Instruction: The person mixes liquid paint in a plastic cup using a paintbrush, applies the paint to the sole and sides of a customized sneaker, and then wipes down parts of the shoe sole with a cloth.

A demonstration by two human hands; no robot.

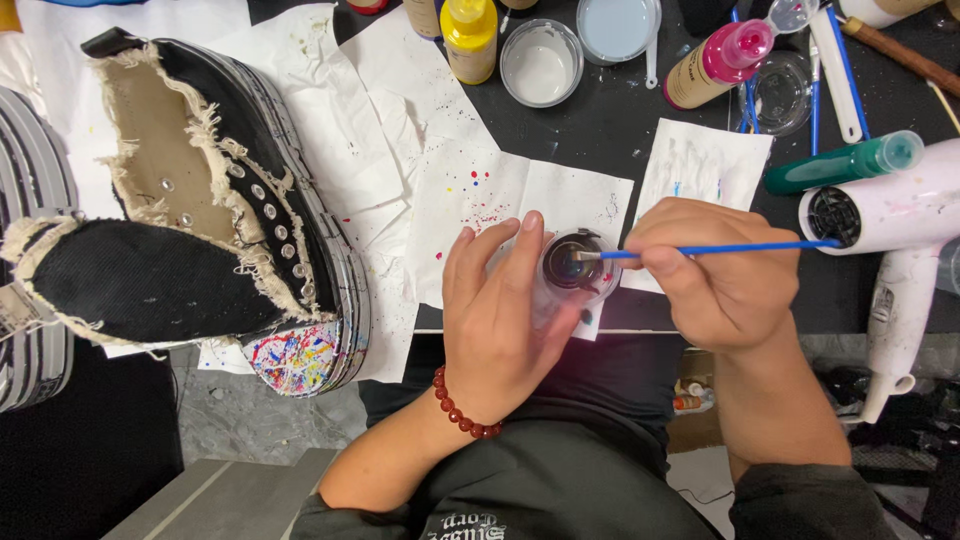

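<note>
Head view looks down on a black table (pixel 620 110) spread with paint-flecked white paper (pixel 480 190). Left hand (pixel 500 320) wraps a small clear cup (pixel 575 265). Right hand (pixel 720 275) pinches a blue paintbrush (pixel 720 249), lying level, bristles pointing left into the cup.

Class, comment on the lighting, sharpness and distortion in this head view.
Head view: even, soft light with faint shadows; left hand, right hand and blue paintbrush are sharp; mild glare on the white hair dryer; wide-angle stretching enlarges the black shoe at the edge.
</note>
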